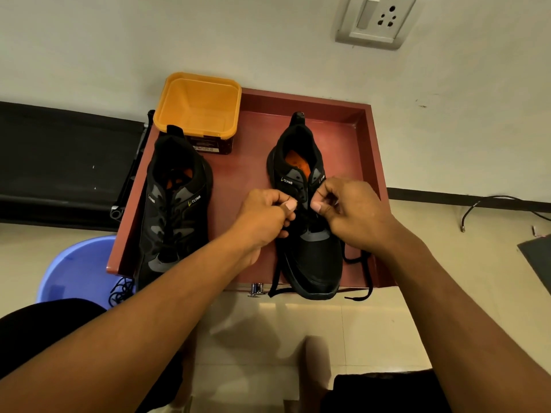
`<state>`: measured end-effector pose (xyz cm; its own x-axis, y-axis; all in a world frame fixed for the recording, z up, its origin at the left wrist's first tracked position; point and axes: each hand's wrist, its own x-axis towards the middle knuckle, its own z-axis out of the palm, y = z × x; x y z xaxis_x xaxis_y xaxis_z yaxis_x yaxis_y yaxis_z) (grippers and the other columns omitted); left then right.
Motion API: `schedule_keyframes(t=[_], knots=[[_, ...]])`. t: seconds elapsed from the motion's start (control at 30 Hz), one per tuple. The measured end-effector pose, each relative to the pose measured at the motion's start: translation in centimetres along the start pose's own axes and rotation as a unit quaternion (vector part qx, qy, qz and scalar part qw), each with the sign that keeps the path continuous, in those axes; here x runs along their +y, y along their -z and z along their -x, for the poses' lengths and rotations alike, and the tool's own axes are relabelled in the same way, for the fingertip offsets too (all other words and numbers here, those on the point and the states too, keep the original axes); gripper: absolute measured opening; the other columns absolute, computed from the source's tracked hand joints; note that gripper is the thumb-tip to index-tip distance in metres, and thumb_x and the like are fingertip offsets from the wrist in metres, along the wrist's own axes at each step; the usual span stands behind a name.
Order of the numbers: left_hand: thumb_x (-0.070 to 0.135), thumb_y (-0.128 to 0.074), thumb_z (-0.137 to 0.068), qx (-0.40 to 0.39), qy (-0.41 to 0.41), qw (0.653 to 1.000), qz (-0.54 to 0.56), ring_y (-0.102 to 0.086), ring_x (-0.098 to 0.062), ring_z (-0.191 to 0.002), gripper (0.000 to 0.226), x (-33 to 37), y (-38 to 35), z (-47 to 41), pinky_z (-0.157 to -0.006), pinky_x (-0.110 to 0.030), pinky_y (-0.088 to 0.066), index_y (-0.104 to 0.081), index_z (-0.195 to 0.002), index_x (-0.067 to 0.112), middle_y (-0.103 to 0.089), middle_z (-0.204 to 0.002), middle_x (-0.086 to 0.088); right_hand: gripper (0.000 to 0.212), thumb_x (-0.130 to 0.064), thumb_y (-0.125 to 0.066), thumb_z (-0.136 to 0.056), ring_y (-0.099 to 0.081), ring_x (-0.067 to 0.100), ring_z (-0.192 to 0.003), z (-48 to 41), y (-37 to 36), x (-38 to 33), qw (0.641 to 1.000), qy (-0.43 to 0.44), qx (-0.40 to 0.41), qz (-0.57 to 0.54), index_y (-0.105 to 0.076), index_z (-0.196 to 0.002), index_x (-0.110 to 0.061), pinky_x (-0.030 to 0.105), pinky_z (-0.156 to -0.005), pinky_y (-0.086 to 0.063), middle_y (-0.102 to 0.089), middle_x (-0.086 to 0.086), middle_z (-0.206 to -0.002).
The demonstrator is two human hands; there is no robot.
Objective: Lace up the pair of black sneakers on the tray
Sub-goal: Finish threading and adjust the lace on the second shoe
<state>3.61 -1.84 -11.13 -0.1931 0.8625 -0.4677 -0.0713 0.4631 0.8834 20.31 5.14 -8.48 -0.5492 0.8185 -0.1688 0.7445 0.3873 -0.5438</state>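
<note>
The maroon tray (374, 150) sits against the pale wall (119, 40) with both black sneakers on it, heels toward the wall and toes toward the person. The left-hand sneaker (176, 210) lies along the tray's left side, cord crossed up its front, with a loose lace end (120, 290) hanging off the near edge. The right-hand sneaker (313, 257) stands right of centre, its toe overhanging the near rim. Both hands are at its eyelet rows. The left hand (262, 216) has its fingers curled and thumb pressed to forefinger at the left row, and the right hand (348, 210) is curled likewise at the right row. Each appears to pinch the lace (275, 278), though black cord on black upper makes the exact grip hard to confirm. Two free lengths of that lace trail down either side of the toe and over the tray's near edge. A yellow tub (179, 93) stands in the tray's far left corner, just behind the left-hand sneaker's heel. A blue basin (77, 269) sits beside the tray's near left corner, and a wall socket (377, 20) is mounted above.
</note>
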Motion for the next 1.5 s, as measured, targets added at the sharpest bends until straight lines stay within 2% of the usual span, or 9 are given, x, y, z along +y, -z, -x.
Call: schedule_keyframes(t=[0.13,0.33,0.53,0.63,0.93,1.07,1.2,1.33,1.5], knots=[[0.011,-0.062,-0.102,0.003,-0.014,1.000,0.000,-0.056,-0.007,-0.066,0.016,-0.4,-0.2,0.1,-0.059,-0.021,-0.053,-0.068,-0.088,0.016,-0.064,-0.072,0.001,0.015,-0.020,-0.057,-0.106,-0.063,0.014,-0.084,0.2,0.0,0.4,0.998,-0.030,-0.012,-0.045,-0.066,-0.094,-0.017,0.029,-0.069,-0.049,-0.068,-0.001,-0.091],[0.010,-0.058,-0.103,0.010,-0.020,1.000,-0.012,-0.057,-0.007,-0.066,0.015,-0.3,-0.1,0.3,-0.060,-0.021,-0.052,-0.067,-0.092,0.015,-0.066,-0.073,0.001,0.027,-0.018,-0.052,-0.109,-0.071,0.035,-0.100,0.2,0.6,1.8,0.975,-0.085,-0.010,-0.205,-0.071,-0.091,-0.016,0.057,-0.101,-0.052,-0.078,0.005,-0.094],[0.015,-0.058,-0.104,0.021,-0.070,0.995,-0.071,-0.062,-0.011,-0.068,0.015,-0.3,0.2,0.0,-0.070,-0.035,-0.056,-0.064,-0.092,0.020,-0.069,-0.068,0.005,0.037,-0.033,-0.052,-0.109,-0.076,0.012,-0.083,-0.3,0.6,2.0,0.980,-0.078,0.041,-0.179,-0.070,-0.082,-0.015,0.044,-0.095,-0.059,-0.078,-0.001,-0.081],[0.020,-0.061,-0.101,0.021,-0.083,0.990,-0.111,-0.065,-0.015,-0.074,0.014,-0.7,0.3,-0.2,-0.080,-0.049,-0.058,-0.065,-0.089,0.026,-0.069,-0.067,0.009,0.040,-0.034,-0.046,-0.111,-0.077,0.018,-0.080,-0.3,0.3,1.8,0.974,-0.098,0.051,-0.196,-0.067,-0.083,-0.015,0.040,-0.093,-0.059,-0.078,0.001,-0.080],[0.016,-0.064,-0.098,0.034,-0.069,0.991,-0.112,-0.065,-0.015,-0.073,0.015,-1.0,0.2,-0.4,-0.082,-0.052,-0.059,-0.066,-0.087,0.025,-0.069,-0.067,0.009,0.050,-0.033,-0.046,-0.111,-0.077,0.032,-0.089,0.2,1.2,1.4,0.945,-0.131,0.037,-0.296,-0.067,-0.097,0.010,0.038,-0.088,-0.063,-0.080,0.010,-0.086],[0.016,-0.064,-0.098,0.033,-0.059,0.991,-0.113,-0.066,-0.016,-0.075,0.013,-0.7,0.3,-0.3,-0.086,-0.054,-0.058,-0.067,-0.088,0.023,-0.071,-0.068,0.006,0.048,-0.033,-0.048,-0.110,-0.077,0.028,-0.086,0.6,1.2,1.1,0.947,-0.122,0.037,-0.296,-0.068,-0.093,0.007,0.028,-0.082,-0.064,-0.079,0.013,-0.086],[0.015,-0.064,-0.098,0.030,-0.047,0.992,-0.115,-0.068,-0.019,-0.079,0.011,-0.3,0.4,0.0,-0.088,-0.052,-0.058,-0.069,-0.089,0.021,-0.073,-0.070,0.004,0.043,-0.038,-0.051,-0.108,-0.077,0.029,-0.080,1.7,2.0,0.7,0.944,-0.103,0.036,-0.311,-0.065,-0.085,-0.004,0.033,-0.075,-0.064,-0.077,0.018,-0.085],[0.012,-0.061,-0.100,0.031,-0.045,0.991,-0.122,-0.068,-0.015,-0.074,0.012,0.2,0.8,0.5,-0.070,-0.035,-0.056,-0.068,-0.092,0.019,-0.073,-0.075,-0.001,0.043,-0.044,-0.061,-0.102,-0.067,0.026,-0.053,4.1,3.8,-0.1,0.968,-0.117,-0.004,-0.222,-0.067,-0.083,-0.006,0.034,-0.057,-0.060,-0.070,0.010,-0.065],[0.012,-0.058,-0.102,0.048,-0.023,0.990,-0.128,-0.060,-0.015,-0.059,0.017,1.4,1.4,1.5,-0.052,-0.023,-0.047,-0.069,-0.090,0.011,-0.069,-0.072,-0.006,0.025,-0.029,-0.063,-0.102,-0.065,0.020,-0.053,8.2,4.1,-1.7,0.956,-0.153,-0.126,-0.217,-0.072,-0.102,-0.006,0.033,-0.054,-0.060,-0.070,0.010,-0.069]])
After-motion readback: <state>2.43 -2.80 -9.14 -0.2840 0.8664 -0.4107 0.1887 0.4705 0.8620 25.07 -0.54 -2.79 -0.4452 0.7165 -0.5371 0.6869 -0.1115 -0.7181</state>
